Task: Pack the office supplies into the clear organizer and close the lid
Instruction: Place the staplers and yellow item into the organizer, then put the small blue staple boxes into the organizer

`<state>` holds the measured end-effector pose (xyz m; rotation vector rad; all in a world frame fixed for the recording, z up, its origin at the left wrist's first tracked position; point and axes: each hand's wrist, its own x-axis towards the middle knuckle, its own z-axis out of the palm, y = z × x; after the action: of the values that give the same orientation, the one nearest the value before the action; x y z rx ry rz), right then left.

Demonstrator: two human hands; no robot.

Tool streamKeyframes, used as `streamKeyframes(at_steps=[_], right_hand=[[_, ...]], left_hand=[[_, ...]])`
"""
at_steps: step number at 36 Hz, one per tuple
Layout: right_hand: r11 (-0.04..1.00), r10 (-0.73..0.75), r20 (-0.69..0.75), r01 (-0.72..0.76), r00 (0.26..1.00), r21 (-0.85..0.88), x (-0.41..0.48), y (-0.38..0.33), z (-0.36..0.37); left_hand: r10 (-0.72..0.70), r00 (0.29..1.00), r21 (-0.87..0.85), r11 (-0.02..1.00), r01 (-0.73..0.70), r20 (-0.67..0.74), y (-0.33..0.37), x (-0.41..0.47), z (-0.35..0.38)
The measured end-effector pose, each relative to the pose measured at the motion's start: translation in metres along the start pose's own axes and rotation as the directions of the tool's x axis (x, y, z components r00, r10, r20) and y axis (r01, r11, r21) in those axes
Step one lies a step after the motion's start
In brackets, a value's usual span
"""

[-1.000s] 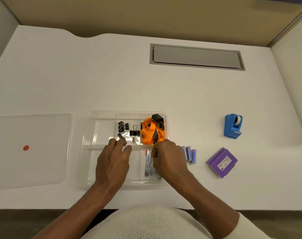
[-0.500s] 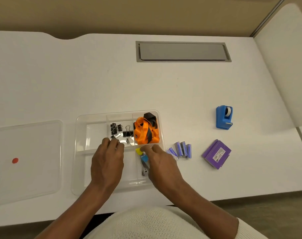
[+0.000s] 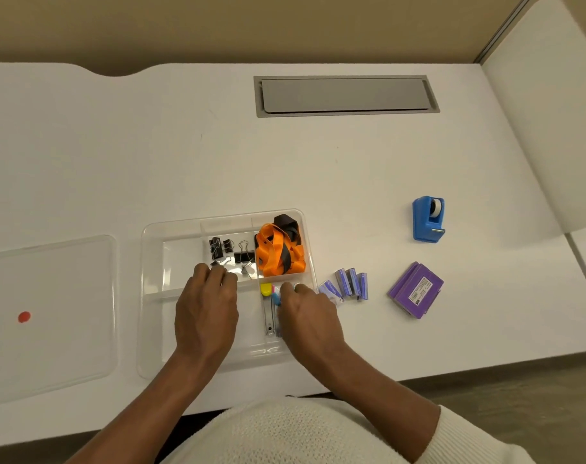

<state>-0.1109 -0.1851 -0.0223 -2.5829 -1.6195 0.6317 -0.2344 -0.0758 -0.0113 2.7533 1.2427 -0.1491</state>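
Observation:
The clear organizer point(image 3: 152, 262) lies open on the white desk. Black binder clips point(image 3: 233, 251) fill its upper middle compartment and an orange and black lanyard point(image 3: 278, 252) its upper right one. Slim metal pieces with yellow, pink and blue ends point(image 3: 269, 306) lie in the lower right compartment. My left hand point(image 3: 206, 313) rests on the organizer, fingertips by the binder clips. My right hand point(image 3: 308, 316) hovers over the lower right compartment, curled fingers just right of the coloured pieces, holding nothing. The clear lid point(image 3: 50, 313), with a red dot, lies flat to the left.
Small purple staple boxes point(image 3: 350, 283) stand on the desk just right of the organizer. Further right are a purple flat box point(image 3: 416, 289) and a blue tape dispenser point(image 3: 428, 219). A grey cable hatch point(image 3: 346, 95) sits at the back. The desk's front edge runs close under my forearms.
My right hand has set the coloured metal pieces into the lower right compartment and slid slightly right off them. My left hand has stayed on the organizer. The view has shifted.

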Motion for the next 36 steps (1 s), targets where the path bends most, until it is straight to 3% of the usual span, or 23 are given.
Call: streamKeyframes(at_steps=[6, 9, 14, 18, 20, 25, 29, 36], right_hand=[[0.998, 0.041, 0.042, -0.043, 0.998, 0.044, 0.003, 0.005, -0.001], [0.984, 0.073, 0.03, -0.077, 0.997, 0.159, 0.001, 0.013, -0.014], [0.893, 0.224, -0.222, -0.108, 0.949, 0.438, -0.014, 0.044, -0.037], [0.878, 0.371, -0.344, -0.206, 0.862, 0.432, -0.016, 0.087, -0.043], [0.863, 0.443, -0.312, -0.306, 0.84, 0.403, -0.013, 0.107, -0.04], [0.848, 0.482, -0.135, -0.422, 0.866, 0.321, -0.003, 0.134, -0.029], [0.882, 0.417, -0.066, -0.386, 0.906, 0.272, 0.004, 0.137, -0.02], [0.915, 0.343, -0.041, -0.324, 0.938, 0.242, 0.016, 0.142, -0.016]], left_hand=[[-0.005, 1.0, 0.001, 1.0, 0.005, -0.008, 0.001, 0.001, 0.0], [-0.018, 1.0, -0.011, 1.0, 0.018, 0.021, 0.006, 0.002, -0.006], [-0.025, 1.0, -0.055, 0.998, 0.025, 0.011, 0.027, 0.007, -0.023], [0.162, 0.979, -0.041, 0.985, -0.169, -0.127, 0.056, 0.015, -0.037], [0.331, 0.931, -0.005, 0.942, -0.336, -0.153, 0.074, 0.02, -0.035], [0.477, 0.878, 0.036, 0.879, -0.475, -0.051, 0.119, 0.03, -0.022], [0.454, 0.883, 0.103, 0.879, -0.465, 0.117, 0.144, 0.034, -0.007], [0.368, 0.892, 0.218, 0.878, -0.426, 0.263, 0.159, 0.036, 0.022]])
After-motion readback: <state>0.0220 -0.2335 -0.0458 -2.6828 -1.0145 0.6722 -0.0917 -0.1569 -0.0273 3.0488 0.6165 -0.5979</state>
